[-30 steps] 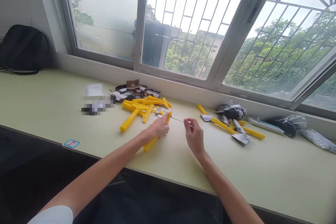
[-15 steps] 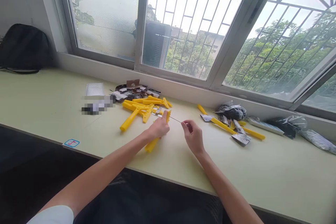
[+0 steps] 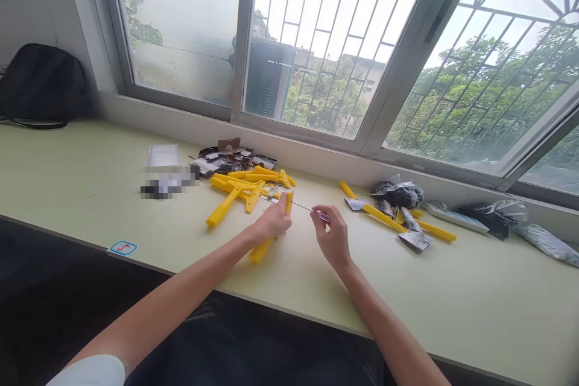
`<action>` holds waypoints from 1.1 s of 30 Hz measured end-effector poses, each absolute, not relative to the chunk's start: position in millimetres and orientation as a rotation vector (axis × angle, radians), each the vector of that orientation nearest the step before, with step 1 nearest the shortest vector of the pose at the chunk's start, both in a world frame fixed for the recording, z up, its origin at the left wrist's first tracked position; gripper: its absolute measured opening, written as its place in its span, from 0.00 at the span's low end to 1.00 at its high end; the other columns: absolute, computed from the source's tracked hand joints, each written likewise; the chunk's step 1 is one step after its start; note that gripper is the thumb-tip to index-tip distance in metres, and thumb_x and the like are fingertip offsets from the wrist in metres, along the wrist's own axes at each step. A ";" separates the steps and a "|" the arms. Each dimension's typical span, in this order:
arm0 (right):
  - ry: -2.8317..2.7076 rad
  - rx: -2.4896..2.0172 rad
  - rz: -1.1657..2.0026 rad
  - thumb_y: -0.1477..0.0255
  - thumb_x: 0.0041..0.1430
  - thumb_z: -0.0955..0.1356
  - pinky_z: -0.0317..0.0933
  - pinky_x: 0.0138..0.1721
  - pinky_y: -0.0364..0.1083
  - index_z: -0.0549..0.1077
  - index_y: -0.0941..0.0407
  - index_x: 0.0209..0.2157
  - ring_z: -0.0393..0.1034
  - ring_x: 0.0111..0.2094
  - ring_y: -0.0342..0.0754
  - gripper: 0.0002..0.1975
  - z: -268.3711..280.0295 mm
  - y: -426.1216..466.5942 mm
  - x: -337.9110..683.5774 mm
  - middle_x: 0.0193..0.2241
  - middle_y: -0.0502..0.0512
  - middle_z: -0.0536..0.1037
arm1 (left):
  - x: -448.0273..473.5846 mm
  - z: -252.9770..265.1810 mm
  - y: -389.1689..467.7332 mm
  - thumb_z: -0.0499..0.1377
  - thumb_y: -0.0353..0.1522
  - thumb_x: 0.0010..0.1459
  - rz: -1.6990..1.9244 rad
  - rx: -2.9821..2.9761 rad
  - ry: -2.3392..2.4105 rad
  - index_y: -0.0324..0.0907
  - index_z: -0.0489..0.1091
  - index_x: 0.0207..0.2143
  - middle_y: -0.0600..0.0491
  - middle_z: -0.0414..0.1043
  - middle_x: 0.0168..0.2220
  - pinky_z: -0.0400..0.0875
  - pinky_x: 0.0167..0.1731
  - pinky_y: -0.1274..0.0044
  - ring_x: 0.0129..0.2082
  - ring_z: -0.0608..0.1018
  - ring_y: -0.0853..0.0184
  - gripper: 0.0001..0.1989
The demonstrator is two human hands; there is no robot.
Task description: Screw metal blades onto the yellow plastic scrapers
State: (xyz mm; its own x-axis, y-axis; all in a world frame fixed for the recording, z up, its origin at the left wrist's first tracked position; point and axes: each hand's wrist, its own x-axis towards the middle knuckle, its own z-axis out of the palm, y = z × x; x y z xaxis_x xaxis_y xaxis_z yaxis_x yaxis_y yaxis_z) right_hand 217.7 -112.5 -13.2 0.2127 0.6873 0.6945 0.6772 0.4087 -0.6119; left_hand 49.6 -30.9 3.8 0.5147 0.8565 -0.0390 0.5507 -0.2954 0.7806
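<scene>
My left hand (image 3: 274, 220) is closed around a yellow plastic scraper-like tool (image 3: 261, 251), its handle slanting down toward the table's front edge and its head rising past my fingers. My right hand (image 3: 332, 232) pinches a screwdriver (image 3: 322, 216) by its short handle. The thin shaft runs leftward to the head of the yellow tool; whether its tip sits in a screw is too small to tell. Just behind my left hand lies a pile of similar yellow tools (image 3: 246, 184), with small silvery pieces (image 3: 271, 193) beside them.
Black and brown packaging (image 3: 235, 157) lies by the window ledge, near a clear plastic packet (image 3: 163, 155). To the right are yellow handles (image 3: 384, 217) with silvery packets (image 3: 415, 241) and black bagged items (image 3: 398, 191). A black backpack (image 3: 45, 84) stands at far left.
The screwdriver's handle now shows between my right fingers, which have shifted slightly around it. My left hand and the yellow tool stay nearly in place.
</scene>
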 end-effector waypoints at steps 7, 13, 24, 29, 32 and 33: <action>-1.486 -1.391 0.135 0.53 0.69 0.60 0.59 0.28 0.44 0.72 0.55 0.31 0.59 0.22 0.44 0.23 -19.1 -111.5 215.4 0.22 0.49 0.69 | 51.3 2.5 -32.6 0.49 0.35 0.65 0.516 2.002 1.152 0.40 0.48 0.67 0.45 0.73 0.37 0.67 0.18 0.79 0.24 0.74 0.65 0.29; -1.719 -1.635 -0.018 0.55 0.65 0.65 0.54 0.28 0.44 0.70 0.54 0.31 0.60 0.23 0.45 0.17 -34.2 -105.2 209.7 0.21 0.47 0.67 | 56.3 9.5 -30.0 0.50 0.31 0.63 0.532 2.272 1.279 0.41 0.54 0.65 0.44 0.74 0.40 0.72 0.33 0.74 0.33 0.78 0.59 0.27; -1.573 -2.010 -0.235 0.69 0.64 0.66 0.63 0.41 0.50 0.70 0.58 0.44 0.70 0.39 0.56 0.09 -43.1 -99.8 230.0 0.41 0.64 0.72 | 61.7 9.0 -12.2 0.47 0.42 0.68 0.410 2.551 1.587 0.39 0.58 0.66 0.38 0.77 0.45 0.70 0.44 0.68 0.45 0.79 0.51 0.28; -1.487 -2.110 -0.280 0.74 0.63 0.65 0.63 0.38 0.52 0.71 0.58 0.47 0.71 0.36 0.58 0.11 -53.9 -94.2 245.0 0.42 0.67 0.70 | 58.4 8.7 -10.6 0.44 0.38 0.70 0.530 2.550 1.733 0.39 0.58 0.68 0.34 0.72 0.49 0.70 0.43 0.65 0.44 0.78 0.49 0.28; -1.453 -2.121 -0.270 0.76 0.62 0.63 0.62 0.34 0.52 0.71 0.59 0.47 0.70 0.33 0.58 0.13 -60.0 -92.3 263.6 0.39 0.69 0.71 | 56.9 4.9 -12.4 0.48 0.40 0.68 0.585 2.616 1.835 0.38 0.56 0.69 0.31 0.68 0.54 0.66 0.49 0.59 0.53 0.72 0.43 0.30; -1.448 -2.159 -0.272 0.77 0.61 0.63 0.62 0.33 0.53 0.72 0.59 0.45 0.70 0.32 0.58 0.12 -60.5 -93.4 271.6 0.37 0.69 0.72 | 56.7 2.6 -14.1 0.50 0.40 0.68 0.617 2.657 1.855 0.38 0.56 0.69 0.30 0.66 0.57 0.63 0.52 0.55 0.57 0.68 0.40 0.31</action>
